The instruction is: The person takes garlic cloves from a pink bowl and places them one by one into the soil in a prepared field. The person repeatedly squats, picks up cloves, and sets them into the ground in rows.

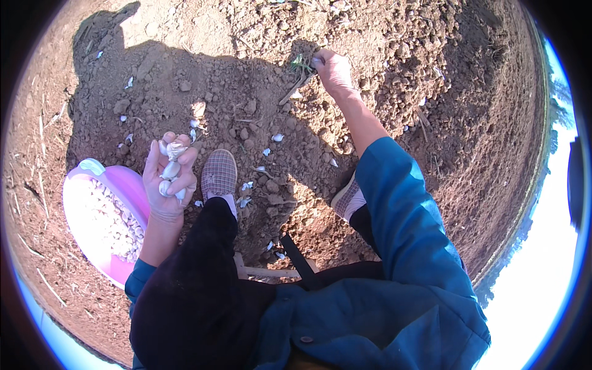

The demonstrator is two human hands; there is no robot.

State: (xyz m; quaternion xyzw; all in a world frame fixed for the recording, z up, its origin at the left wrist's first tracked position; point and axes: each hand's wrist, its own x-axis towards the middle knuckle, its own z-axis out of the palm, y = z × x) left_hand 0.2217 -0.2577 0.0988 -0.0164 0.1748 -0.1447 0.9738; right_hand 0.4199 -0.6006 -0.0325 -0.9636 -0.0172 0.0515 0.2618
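Several garlic cloves [171,170] rest in my left hand [163,187], palm up with the fingers curled round them. It is beside a pink plastic basin [122,178] holding many more cloves [121,226]. My right hand [335,71] reaches far forward, close to the soil, its fingertips pinched on a pale garlic clove [318,61], partly hidden by the fingers. Just left of those fingertips lies a tuft of green weed [300,63] with a dry stalk [295,90]. Single cloves [277,137] sit scattered over the brown soil [222,92].
Checked cloth shoes [219,172] stand on the soil, the right one partly behind my sleeve. A low wooden stool frame [268,272] shows between my legs. Dry straw [51,286] lies at the left. Clods [407,41] roughen the ground at the upper right.
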